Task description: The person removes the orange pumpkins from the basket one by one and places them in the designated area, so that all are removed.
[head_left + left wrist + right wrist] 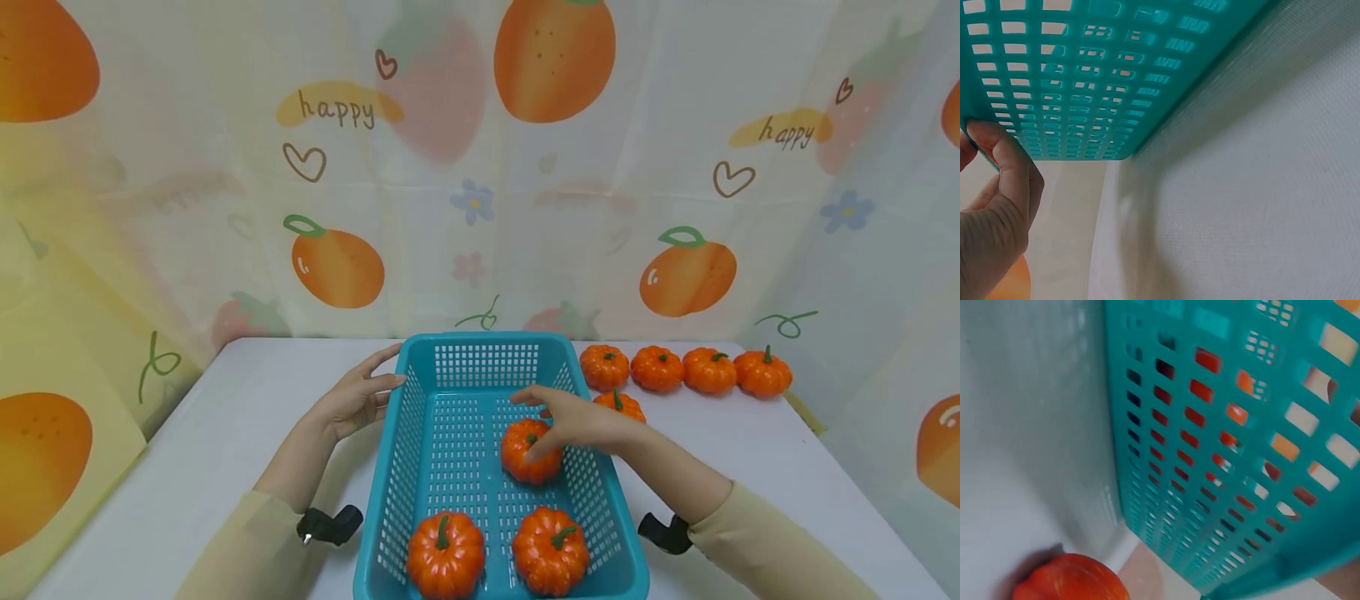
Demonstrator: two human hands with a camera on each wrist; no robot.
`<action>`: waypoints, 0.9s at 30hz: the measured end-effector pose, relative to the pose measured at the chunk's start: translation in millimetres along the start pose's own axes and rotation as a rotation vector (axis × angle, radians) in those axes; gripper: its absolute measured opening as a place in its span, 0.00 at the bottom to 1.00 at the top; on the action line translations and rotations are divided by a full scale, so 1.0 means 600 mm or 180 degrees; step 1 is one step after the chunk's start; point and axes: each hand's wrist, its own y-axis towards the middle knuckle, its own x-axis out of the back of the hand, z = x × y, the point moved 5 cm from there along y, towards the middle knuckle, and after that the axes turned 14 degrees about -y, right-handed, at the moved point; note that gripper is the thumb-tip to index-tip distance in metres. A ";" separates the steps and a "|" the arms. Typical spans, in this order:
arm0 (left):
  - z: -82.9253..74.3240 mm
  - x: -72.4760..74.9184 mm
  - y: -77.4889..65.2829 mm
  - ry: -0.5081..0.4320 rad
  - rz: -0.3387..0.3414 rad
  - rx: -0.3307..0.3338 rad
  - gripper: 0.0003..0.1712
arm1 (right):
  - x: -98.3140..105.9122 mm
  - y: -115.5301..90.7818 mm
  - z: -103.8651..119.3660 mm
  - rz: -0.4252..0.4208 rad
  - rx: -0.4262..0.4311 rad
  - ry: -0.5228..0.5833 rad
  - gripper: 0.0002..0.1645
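A teal plastic basket [468, 392] with slotted walls stands on the white table. Two orange toy pumpkins with green stems, a left one [446, 554] and a right one [551, 550], lie at its near end. My left hand [356, 400] holds the basket's left rim, thumb and fingers on either side of it in the left wrist view. Over the basket's right wall reaches my right hand [577, 419], its fingers spread above a third pumpkin [525, 458]. The thumb overlaps that pumpkin's front. In the right wrist view the basket wall [1210, 456] hides this hand.
Several more pumpkins [657, 369] form a row at the table's back right. Another pumpkin [619, 406] sits nearer, just outside the basket's right wall, partly behind the right hand. A fruit-print curtain [480, 250] hangs behind the table [217, 450].
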 end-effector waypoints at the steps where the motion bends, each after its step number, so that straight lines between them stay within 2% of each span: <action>1: 0.000 0.000 0.000 -0.0004 0.0009 -0.0005 0.46 | -0.004 0.002 -0.001 0.0001 0.0016 -0.0023 0.47; 10: 0.003 0.003 0.004 0.0039 -0.0010 -0.0006 0.47 | -0.030 0.017 -0.004 -0.0091 -0.0073 -0.0238 0.49; 15: 0.001 0.003 0.005 -0.0019 0.0039 -0.0011 0.45 | -0.045 0.018 0.002 -0.0075 -0.0093 -0.0504 0.49; 19: -0.001 0.002 0.006 -0.0062 0.0073 -0.0012 0.44 | -0.051 0.018 0.005 -0.0079 -0.0072 -0.0669 0.49; 27: -0.002 0.000 0.005 -0.0073 0.0098 0.0001 0.44 | -0.056 0.021 0.000 -0.0051 -0.0093 -0.0766 0.49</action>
